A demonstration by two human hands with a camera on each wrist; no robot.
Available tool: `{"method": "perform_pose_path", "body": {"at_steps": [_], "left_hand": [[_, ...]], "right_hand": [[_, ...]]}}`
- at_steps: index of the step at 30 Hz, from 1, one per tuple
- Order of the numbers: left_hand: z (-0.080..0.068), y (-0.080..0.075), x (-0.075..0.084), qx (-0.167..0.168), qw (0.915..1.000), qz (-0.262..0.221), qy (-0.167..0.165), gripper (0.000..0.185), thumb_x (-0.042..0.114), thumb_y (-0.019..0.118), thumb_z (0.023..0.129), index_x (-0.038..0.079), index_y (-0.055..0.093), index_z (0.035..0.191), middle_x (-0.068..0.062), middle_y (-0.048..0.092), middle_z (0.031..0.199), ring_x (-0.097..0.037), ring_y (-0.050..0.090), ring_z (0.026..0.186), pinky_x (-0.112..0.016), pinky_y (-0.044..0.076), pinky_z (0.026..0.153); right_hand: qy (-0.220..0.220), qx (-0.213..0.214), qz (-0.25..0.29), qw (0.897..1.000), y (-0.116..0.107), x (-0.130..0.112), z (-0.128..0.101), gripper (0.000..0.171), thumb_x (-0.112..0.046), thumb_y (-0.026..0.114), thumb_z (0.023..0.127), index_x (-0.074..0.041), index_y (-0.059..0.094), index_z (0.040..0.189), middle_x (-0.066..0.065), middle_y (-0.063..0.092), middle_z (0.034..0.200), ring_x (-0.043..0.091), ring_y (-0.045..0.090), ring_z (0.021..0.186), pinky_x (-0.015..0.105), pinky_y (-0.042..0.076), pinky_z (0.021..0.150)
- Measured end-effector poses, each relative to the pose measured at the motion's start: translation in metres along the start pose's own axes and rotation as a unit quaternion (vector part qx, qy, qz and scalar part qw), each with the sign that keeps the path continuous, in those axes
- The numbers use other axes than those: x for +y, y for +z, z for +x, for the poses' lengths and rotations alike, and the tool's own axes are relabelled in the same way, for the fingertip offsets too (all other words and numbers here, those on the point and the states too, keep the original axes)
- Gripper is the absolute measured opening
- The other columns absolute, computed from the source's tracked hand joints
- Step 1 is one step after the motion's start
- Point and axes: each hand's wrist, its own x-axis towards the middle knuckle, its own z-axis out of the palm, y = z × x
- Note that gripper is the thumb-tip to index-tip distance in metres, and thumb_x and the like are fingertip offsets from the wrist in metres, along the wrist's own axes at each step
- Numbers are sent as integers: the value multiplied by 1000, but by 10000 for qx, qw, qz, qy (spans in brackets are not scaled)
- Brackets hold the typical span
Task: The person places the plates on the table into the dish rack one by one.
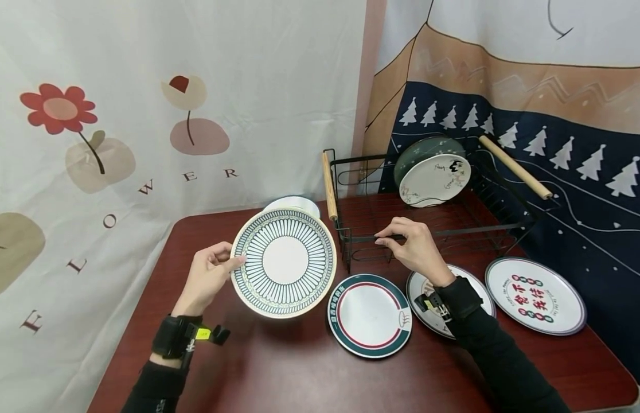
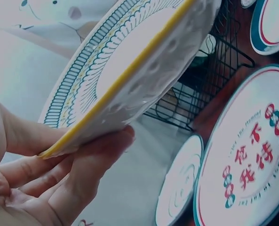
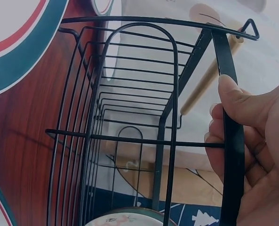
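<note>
My left hand [image 1: 206, 275] holds a round plate [image 1: 285, 261] up by its left edge, thumb on the face and fingers behind. The plate has a plain white centre, a ring of blue-green stripes and a yellow rim [image 2: 125, 77]. It is tilted, face toward the head camera. At the black wire dish rack [image 1: 485, 228], my right hand [image 1: 417, 248] pinches the flat front rail [image 3: 232, 183], with the thumb on the near side and fingers behind. A white oval plate [image 1: 436, 180] and a dark green plate [image 1: 420, 152] stand in the rack's back part.
On the red-brown table [image 1: 206, 367] lie a green-rimmed plate [image 1: 370, 315], a plate [image 1: 472, 287] partly under my right wrist, and a plate with red characters [image 1: 537, 295]. Another white plate [image 1: 296, 202] shows behind the held one. Wooden handles [image 1: 515, 166] top the rack's ends. Printed curtains hang behind.
</note>
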Motion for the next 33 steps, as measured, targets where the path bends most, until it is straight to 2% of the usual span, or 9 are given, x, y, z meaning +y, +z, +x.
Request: {"method": "perform_pose_path", "body": {"at_steps": [7, 13, 21, 25, 29, 33], "left_hand": [[-1, 8, 12, 288, 9990, -273, 221, 21, 7, 68, 98, -8, 67, 112, -1, 77, 91, -12, 75, 79, -28, 62, 71], [0, 12, 21, 479, 9976, -458, 192, 24, 7, 68, 97, -11, 66, 113, 1, 74, 89, -9, 73, 76, -25, 61, 69], [4, 17, 30, 654, 9961, -551, 206, 24, 8, 69, 97, -8, 67, 114, 0, 73, 91, -9, 72, 79, -24, 61, 71], [8, 19, 35, 872, 9944, -501, 314, 22, 8, 70, 97, -6, 69, 113, 1, 73, 88, -8, 72, 77, -22, 59, 70], [12, 24, 40, 1112, 9915, -454, 504, 19, 8, 71, 96, -4, 71, 111, 1, 74, 87, -8, 71, 75, -20, 55, 66], [17, 28, 45, 1292, 9880, -449, 716, 18, 8, 71, 96, -2, 72, 110, -2, 77, 92, -10, 72, 78, -20, 54, 65]], "right_hand": [[103, -194, 78, 9997, -2, -2, 2, 14, -7, 82, 86, -18, 81, 94, -6, 67, 83, 4, 53, 66, 22, 39, 59], [126, -324, 41, 9994, -4, -3, 4, 13, -8, 82, 87, -17, 80, 96, -5, 70, 86, 8, 60, 70, 25, 43, 61], [275, -447, 57, 9986, -7, -4, 3, 12, -10, 80, 89, -18, 80, 99, -4, 72, 91, 13, 65, 81, 39, 53, 73], [396, -429, 126, 9982, -9, -4, 5, 14, -15, 78, 92, -16, 79, 106, 1, 75, 101, 19, 70, 93, 44, 56, 84], [676, -373, 324, 9965, -11, -6, 7, 24, -22, 74, 96, -14, 75, 119, 6, 75, 116, 26, 70, 109, 48, 55, 95], [1081, -338, 641, 9915, -16, -13, 13, 36, -29, 70, 99, -16, 68, 132, 8, 72, 125, 25, 70, 111, 42, 55, 95]]}}
